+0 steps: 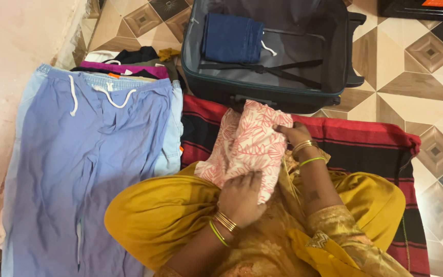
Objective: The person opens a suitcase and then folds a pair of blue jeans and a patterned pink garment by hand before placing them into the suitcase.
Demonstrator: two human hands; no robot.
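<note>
Lower centre of the frame: the left hand [241,197], wrist ringed with gold and green bangles, lies palm down with fingers curled, pressing on the near edge of a folded pink-and-white patterned cloth [247,146]. The right hand [292,134], also bangled, comes in from the lower right with the forearm angled toward frame centre; its fingers are closed over the cloth's right edge, pinching the fabric. The cloth rests on the person's lap, over crossed legs in mustard-yellow trousers [160,215]. Beneath the person lies a red-and-black striped mat [375,141], spread on the patterned tile floor [421,82]. At the left of the frame, blue drawstring trousers [88,154] lie flat with white cords at the waistband; just beyond them, in the upper left, sits a small pile of dark and magenta garments [129,64]. At top centre an open dark suitcase [293,46] touches the mat's far edge and holds a folded pair of blue jeans [232,38] in its left part, with black straps lying across the lining.
</note>
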